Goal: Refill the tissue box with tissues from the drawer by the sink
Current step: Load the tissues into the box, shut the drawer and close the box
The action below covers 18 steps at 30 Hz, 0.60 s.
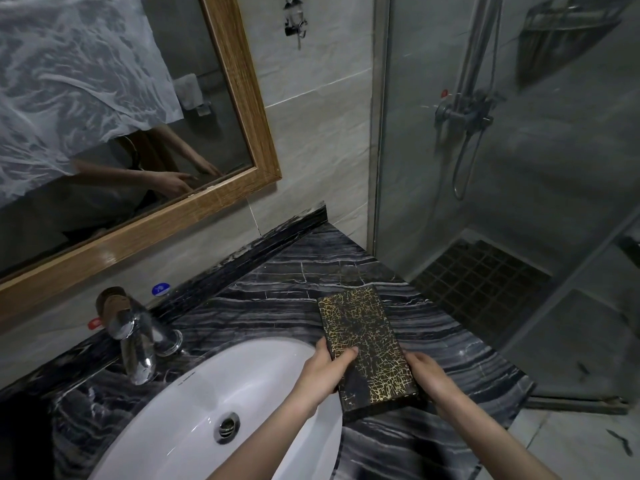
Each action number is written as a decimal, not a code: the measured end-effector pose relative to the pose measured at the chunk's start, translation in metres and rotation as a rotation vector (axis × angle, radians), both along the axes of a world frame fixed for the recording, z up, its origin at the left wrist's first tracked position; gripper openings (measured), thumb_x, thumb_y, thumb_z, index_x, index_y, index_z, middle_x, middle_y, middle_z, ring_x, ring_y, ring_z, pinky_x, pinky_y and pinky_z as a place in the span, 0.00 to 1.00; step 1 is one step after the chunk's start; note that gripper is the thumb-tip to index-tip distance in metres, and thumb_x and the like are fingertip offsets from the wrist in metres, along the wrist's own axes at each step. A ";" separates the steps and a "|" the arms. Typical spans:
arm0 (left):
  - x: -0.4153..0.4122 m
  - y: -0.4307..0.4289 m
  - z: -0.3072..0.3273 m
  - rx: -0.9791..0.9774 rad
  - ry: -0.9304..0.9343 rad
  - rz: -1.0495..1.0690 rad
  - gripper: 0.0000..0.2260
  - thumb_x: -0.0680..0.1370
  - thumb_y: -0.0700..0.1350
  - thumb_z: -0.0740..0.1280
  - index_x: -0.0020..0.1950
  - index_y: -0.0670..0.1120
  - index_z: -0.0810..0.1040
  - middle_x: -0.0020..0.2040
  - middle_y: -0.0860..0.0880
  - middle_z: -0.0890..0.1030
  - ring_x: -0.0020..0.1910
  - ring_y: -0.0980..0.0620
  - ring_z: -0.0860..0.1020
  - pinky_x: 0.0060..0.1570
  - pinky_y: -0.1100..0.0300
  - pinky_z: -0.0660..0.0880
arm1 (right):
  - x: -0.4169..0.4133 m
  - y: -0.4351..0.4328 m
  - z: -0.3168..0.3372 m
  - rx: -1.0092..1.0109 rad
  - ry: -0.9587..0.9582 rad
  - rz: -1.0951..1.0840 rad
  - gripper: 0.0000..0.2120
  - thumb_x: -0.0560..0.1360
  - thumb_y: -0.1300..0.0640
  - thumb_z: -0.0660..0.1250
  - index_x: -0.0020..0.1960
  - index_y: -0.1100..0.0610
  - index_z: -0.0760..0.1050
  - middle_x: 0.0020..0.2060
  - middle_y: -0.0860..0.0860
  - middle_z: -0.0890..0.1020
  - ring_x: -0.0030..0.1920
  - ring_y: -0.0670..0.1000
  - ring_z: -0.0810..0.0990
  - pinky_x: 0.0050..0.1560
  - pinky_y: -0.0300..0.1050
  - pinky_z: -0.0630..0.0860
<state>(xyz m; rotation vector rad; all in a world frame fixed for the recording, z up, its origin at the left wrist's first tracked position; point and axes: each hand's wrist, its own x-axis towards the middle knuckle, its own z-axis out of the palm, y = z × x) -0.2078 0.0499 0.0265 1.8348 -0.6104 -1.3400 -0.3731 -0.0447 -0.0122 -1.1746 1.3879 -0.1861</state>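
Note:
The tissue box [367, 344] is a flat black box with a gold crackle pattern. It lies on the dark marble counter [277, 306], just right of the sink, with its long side running away from me. My left hand [325, 372] grips its near left edge, thumb on top. My right hand [429, 375] holds the near right edge. The box shows a plain patterned face with no slot in sight. No tissues and no drawer are in view.
A white oval sink [194, 410] with a chrome faucet [135, 341] sits to the left. A wood-framed mirror [138, 133] hangs on the tiled wall. A glass shower partition [485, 168] stands right of the counter's end.

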 end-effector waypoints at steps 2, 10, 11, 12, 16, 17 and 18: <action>-0.002 0.000 0.000 -0.002 0.017 0.003 0.27 0.75 0.56 0.67 0.70 0.52 0.62 0.62 0.52 0.77 0.57 0.55 0.77 0.51 0.59 0.74 | 0.002 -0.001 -0.003 0.032 -0.029 -0.013 0.15 0.80 0.53 0.57 0.58 0.61 0.74 0.52 0.55 0.81 0.53 0.53 0.79 0.55 0.46 0.72; -0.001 0.005 -0.001 -0.023 0.093 0.044 0.31 0.71 0.57 0.71 0.68 0.53 0.61 0.61 0.53 0.78 0.56 0.56 0.78 0.53 0.58 0.77 | 0.008 -0.005 -0.001 0.184 -0.202 -0.071 0.15 0.76 0.48 0.62 0.50 0.57 0.80 0.31 0.48 0.84 0.30 0.46 0.80 0.28 0.37 0.72; 0.000 0.005 -0.001 -0.023 0.099 0.050 0.32 0.71 0.58 0.71 0.69 0.53 0.60 0.60 0.54 0.78 0.57 0.55 0.78 0.56 0.56 0.77 | 0.009 -0.005 -0.004 0.197 -0.213 -0.080 0.14 0.76 0.47 0.63 0.50 0.57 0.80 0.29 0.46 0.83 0.28 0.44 0.80 0.26 0.36 0.71; 0.002 0.006 -0.002 -0.023 0.107 0.056 0.33 0.71 0.58 0.72 0.69 0.52 0.60 0.60 0.55 0.78 0.58 0.55 0.78 0.60 0.54 0.75 | 0.009 -0.003 -0.001 0.214 -0.230 -0.090 0.14 0.76 0.47 0.63 0.50 0.56 0.79 0.28 0.46 0.83 0.27 0.43 0.80 0.26 0.35 0.71; 0.008 0.010 0.001 -0.019 0.135 0.055 0.40 0.68 0.63 0.70 0.73 0.53 0.54 0.62 0.55 0.72 0.61 0.54 0.72 0.68 0.51 0.69 | 0.015 -0.002 0.003 0.248 -0.295 -0.129 0.14 0.75 0.48 0.65 0.54 0.57 0.77 0.42 0.50 0.78 0.40 0.49 0.79 0.37 0.40 0.74; 0.010 0.011 0.001 -0.019 0.122 0.059 0.43 0.66 0.65 0.70 0.74 0.53 0.54 0.65 0.53 0.71 0.63 0.53 0.71 0.69 0.50 0.68 | 0.017 -0.002 0.002 0.240 -0.301 -0.121 0.12 0.75 0.49 0.65 0.53 0.56 0.77 0.40 0.50 0.77 0.41 0.49 0.78 0.39 0.41 0.73; 0.012 0.012 0.002 -0.018 0.097 0.069 0.47 0.63 0.68 0.70 0.74 0.52 0.54 0.68 0.52 0.69 0.65 0.52 0.70 0.70 0.49 0.67 | 0.020 0.000 0.002 0.234 -0.300 -0.118 0.10 0.76 0.50 0.65 0.52 0.56 0.77 0.38 0.50 0.76 0.42 0.50 0.77 0.41 0.41 0.72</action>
